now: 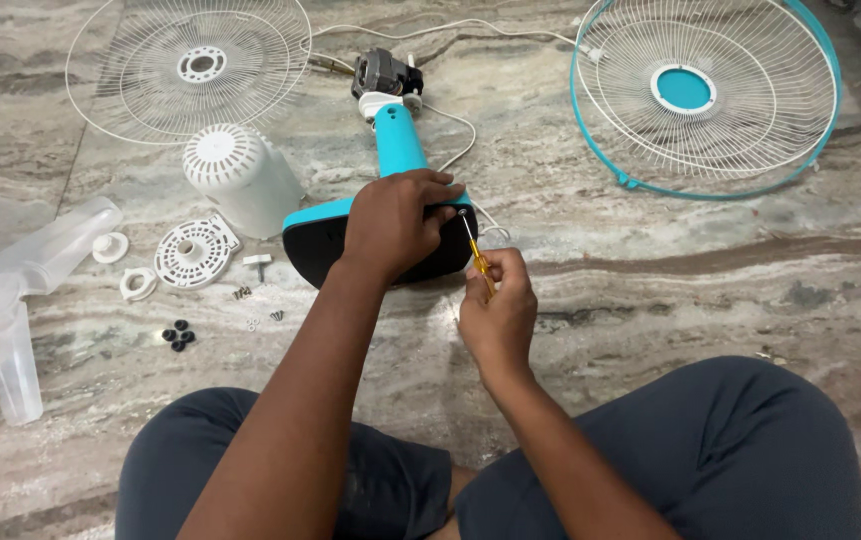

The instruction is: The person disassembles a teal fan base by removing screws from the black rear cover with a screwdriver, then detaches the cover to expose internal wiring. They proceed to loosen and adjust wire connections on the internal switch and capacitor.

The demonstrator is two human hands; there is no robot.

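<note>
Two bare hands work over a grey-and-brown veined marble floor (700,290), with the person's dark-trousered knees at the bottom edge. The landmark is the fan base (325,240), teal above and black beneath, tipped on its side at the middle of the floor. The left hand (390,225) lies spread over the base, its grip pressing the black underside. The right hand (498,310), just right of the base, has its grip closed on a yellow-handled screwdriver (477,260) whose tip meets the base's right edge.

Beyond the base, its teal neck leads to the bare motor (386,72). A white wire guard (190,65) lies far left of it, a teal-rimmed guard (705,95) far right. Left of the base stand a white motor cover (240,175), a round white plate (195,252), loose screws (243,293) and small black pieces (177,336).

The clear fan blade (10,300) is cut off by the left edge; the screw under the tip is too small to make out.
</note>
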